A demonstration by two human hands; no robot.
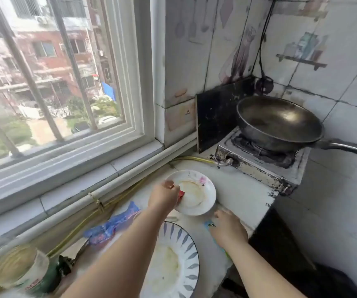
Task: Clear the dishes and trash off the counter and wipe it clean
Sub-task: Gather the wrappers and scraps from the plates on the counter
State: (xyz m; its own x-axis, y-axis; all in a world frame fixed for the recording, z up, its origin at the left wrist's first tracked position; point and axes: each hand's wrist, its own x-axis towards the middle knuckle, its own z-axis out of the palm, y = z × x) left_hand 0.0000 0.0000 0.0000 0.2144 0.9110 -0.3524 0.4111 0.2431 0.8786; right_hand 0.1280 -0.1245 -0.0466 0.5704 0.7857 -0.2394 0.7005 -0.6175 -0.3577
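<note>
A small white plate [197,195] with a brown stain ring and a pink flower lies on the white counter [242,190]. My left hand [163,195] is at its left rim, fingers curled, pinching a small red scrap [181,194]. My right hand [227,227] lies on a blue-green wrapper [211,225] on the counter just below the plate, fingers curled over it. A larger dirty plate [177,261] with blue leaf marks sits nearer to me, partly under my left forearm. A crumpled blue plastic bag [111,226] lies left of my arm.
A gas stove [259,166] with a dark wok [278,123] stands at the back right, its handle [349,147] sticking out rightwards. A yellow hose [100,208] runs along the window sill. Jars [23,269] stand at the near left. The counter edge drops off at the right.
</note>
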